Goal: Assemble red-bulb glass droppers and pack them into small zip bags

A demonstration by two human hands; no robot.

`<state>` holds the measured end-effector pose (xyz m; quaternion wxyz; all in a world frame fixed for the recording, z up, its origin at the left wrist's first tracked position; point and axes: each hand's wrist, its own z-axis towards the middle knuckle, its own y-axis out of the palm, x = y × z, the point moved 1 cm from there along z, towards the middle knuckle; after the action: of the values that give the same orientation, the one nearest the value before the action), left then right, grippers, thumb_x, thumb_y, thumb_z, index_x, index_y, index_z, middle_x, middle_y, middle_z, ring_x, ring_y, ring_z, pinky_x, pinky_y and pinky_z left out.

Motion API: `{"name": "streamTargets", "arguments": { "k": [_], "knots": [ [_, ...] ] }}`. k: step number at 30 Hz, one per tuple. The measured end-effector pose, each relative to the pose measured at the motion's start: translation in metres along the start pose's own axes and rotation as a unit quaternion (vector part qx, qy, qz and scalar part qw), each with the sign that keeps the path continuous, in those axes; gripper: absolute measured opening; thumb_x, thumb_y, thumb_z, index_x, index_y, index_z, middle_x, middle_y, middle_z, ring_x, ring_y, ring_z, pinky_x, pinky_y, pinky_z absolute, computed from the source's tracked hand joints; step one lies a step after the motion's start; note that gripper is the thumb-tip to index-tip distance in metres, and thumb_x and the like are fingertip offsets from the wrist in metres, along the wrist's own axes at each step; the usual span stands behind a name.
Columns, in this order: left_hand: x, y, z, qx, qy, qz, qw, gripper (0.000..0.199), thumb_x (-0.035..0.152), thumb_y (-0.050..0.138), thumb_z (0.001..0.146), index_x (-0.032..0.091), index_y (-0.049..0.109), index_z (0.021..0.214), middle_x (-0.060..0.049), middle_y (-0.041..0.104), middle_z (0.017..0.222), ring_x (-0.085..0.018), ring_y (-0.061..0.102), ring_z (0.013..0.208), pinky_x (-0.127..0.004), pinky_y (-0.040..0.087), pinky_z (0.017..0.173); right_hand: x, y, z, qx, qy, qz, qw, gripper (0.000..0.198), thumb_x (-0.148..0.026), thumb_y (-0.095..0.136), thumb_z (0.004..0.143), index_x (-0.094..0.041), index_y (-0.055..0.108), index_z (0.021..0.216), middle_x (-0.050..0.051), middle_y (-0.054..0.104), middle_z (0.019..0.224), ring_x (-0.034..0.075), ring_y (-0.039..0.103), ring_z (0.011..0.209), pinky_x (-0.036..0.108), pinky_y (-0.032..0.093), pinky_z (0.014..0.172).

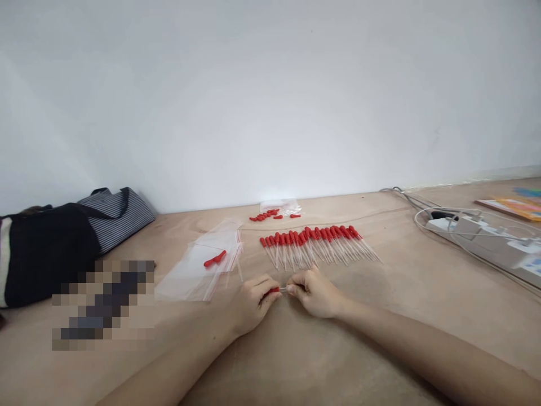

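Observation:
My left hand (256,301) is closed around a red rubber dropper bulb (274,290). Opposite it, my right hand (313,293) pinches a thin clear dropper tube (283,289), whose end meets the bulb's mouth between the hands; how deep it sits I cannot tell. Just beyond my fingers lies a long row of droppers (313,239), red bulbs pointing away and clear tubes towards me. To the left, clear zip bags (186,276) are spread out with loose red bulbs (215,259) on top. A few clear tubes (239,269) lie beside the bags.
Farther back, more red bulbs (264,215) lie by a small clear bag (274,205) near the wall (270,101). A black striped bag (71,237) and a pixelated dark object (107,304) are at left. A power strip (477,239) with cables stands right.

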<state>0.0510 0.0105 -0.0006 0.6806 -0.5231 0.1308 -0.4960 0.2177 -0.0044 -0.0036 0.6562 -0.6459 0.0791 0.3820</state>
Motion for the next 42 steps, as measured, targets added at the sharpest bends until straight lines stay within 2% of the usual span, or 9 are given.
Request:
{"name": "streamTargets", "arguments": {
  "k": [6, 12, 14, 17, 19, 22, 25, 32, 42],
  "knots": [
    [-0.002, 0.0, -0.002, 0.015, 0.016, 0.006, 1.0, 0.019, 0.017, 0.041, 0.083, 0.014, 0.058, 0.073, -0.003, 0.059, 0.068, -0.014, 0.054, 0.064, -0.023, 0.044, 0.058, 0.004, 0.006, 0.001, -0.011, 0.019, 0.034, 0.999, 0.025, -0.017, 0.039, 0.077, -0.016, 0.058, 0.062, -0.002, 0.049, 0.052, 0.008, 0.042, 0.051, 0.018, 0.028, 0.051],
    [-0.007, -0.004, -0.002, 0.029, 0.049, 0.035, 0.998, 0.019, 0.018, 0.04, 0.085, 0.016, 0.058, 0.082, -0.004, 0.059, 0.075, -0.015, 0.054, 0.071, -0.025, 0.045, 0.064, -0.004, -0.009, -0.001, -0.028, -0.06, -0.031, 0.997, 0.018, -0.017, 0.046, 0.075, -0.017, 0.061, 0.066, -0.001, 0.058, 0.06, 0.01, 0.048, 0.059, 0.02, 0.031, 0.059],
    [-0.015, -0.012, -0.001, 0.05, 0.046, 0.066, 0.995, 0.017, 0.022, 0.044, 0.084, 0.018, 0.057, 0.094, -0.005, 0.059, 0.085, -0.017, 0.054, 0.081, -0.029, 0.044, 0.072, -0.006, -0.012, 0.004, -0.041, -0.054, -0.012, 0.998, 0.016, -0.017, 0.047, 0.074, -0.017, 0.061, 0.066, 0.0, 0.059, 0.062, 0.01, 0.049, 0.059, 0.019, 0.032, 0.056],
    [-0.038, -0.032, -0.002, 0.115, -0.038, 0.133, 0.984, 0.031, 0.031, 0.047, 0.081, 0.018, 0.052, 0.109, -0.009, 0.056, 0.101, -0.022, 0.049, 0.096, -0.036, 0.039, 0.084, -0.008, -0.013, 0.025, -0.009, -0.001, 0.025, 1.0, 0.014, -0.017, 0.046, 0.075, -0.015, 0.06, 0.074, 0.001, 0.06, 0.066, 0.01, 0.051, 0.059, 0.019, 0.034, 0.055],
    [-0.062, -0.048, -0.008, 0.151, -0.125, 0.179, 0.964, 0.029, 0.032, 0.043, 0.081, 0.017, 0.056, 0.102, -0.009, 0.057, 0.097, -0.023, 0.05, 0.093, -0.037, 0.039, 0.084, -0.011, -0.009, 0.045, 0.04, 0.05, 0.021, 0.998, 0.016, -0.018, 0.049, 0.075, -0.014, 0.057, 0.088, 0.003, 0.062, 0.074, 0.011, 0.054, 0.066, 0.019, 0.037, 0.059],
    [-0.099, -0.065, -0.022, 0.13, -0.234, 0.221, 0.938, 0.023, 0.033, 0.048, 0.075, 0.019, 0.062, 0.087, -0.007, 0.059, 0.091, -0.023, 0.053, 0.089, -0.036, 0.039, 0.083, -0.017, 0.001, 0.078, 0.075, 0.112, -0.021, 0.991, 0.032, -0.018, 0.053, 0.072, -0.011, 0.048, 0.103, 0.009, 0.061, 0.088, 0.017, 0.057, 0.083, 0.023, 0.039, 0.066],
    [-0.122, -0.073, -0.034, 0.097, -0.303, 0.199, 0.927, 0.029, 0.036, 0.046, 0.074, 0.018, 0.063, 0.088, -0.007, 0.061, 0.092, -0.024, 0.053, 0.092, -0.035, 0.04, 0.083, -0.021, 0.013, 0.102, 0.081, 0.15, -0.04, 0.985, 0.035, -0.014, 0.051, 0.072, -0.008, 0.043, 0.105, 0.016, 0.058, 0.097, 0.021, 0.057, 0.087, 0.026, 0.041, 0.065],
    [-0.121, -0.071, -0.035, 0.059, -0.31, 0.18, 0.932, 0.032, 0.04, 0.047, 0.073, 0.018, 0.064, 0.089, -0.007, 0.063, 0.092, -0.022, 0.057, 0.086, -0.03, 0.043, 0.075, -0.024, 0.026, 0.114, 0.083, 0.193, -0.089, 0.974, 0.038, -0.008, 0.047, 0.071, -0.005, 0.041, 0.108, 0.02, 0.059, 0.097, 0.024, 0.059, 0.087, 0.03, 0.044, 0.067],
    [-0.119, -0.057, -0.026, 0.085, -0.351, 0.197, 0.912, 0.024, 0.037, 0.049, 0.072, 0.019, 0.063, 0.08, -0.005, 0.063, 0.083, -0.021, 0.058, 0.074, -0.028, 0.042, 0.063, -0.061, 0.038, 0.119, 0.01, 0.133, -0.114, 0.985, 0.026, -0.023, 0.053, 0.071, -0.013, 0.059, 0.095, 0.014, 0.062, 0.097, 0.024, 0.06, 0.089, 0.032, 0.047, 0.069]
  ]
}}
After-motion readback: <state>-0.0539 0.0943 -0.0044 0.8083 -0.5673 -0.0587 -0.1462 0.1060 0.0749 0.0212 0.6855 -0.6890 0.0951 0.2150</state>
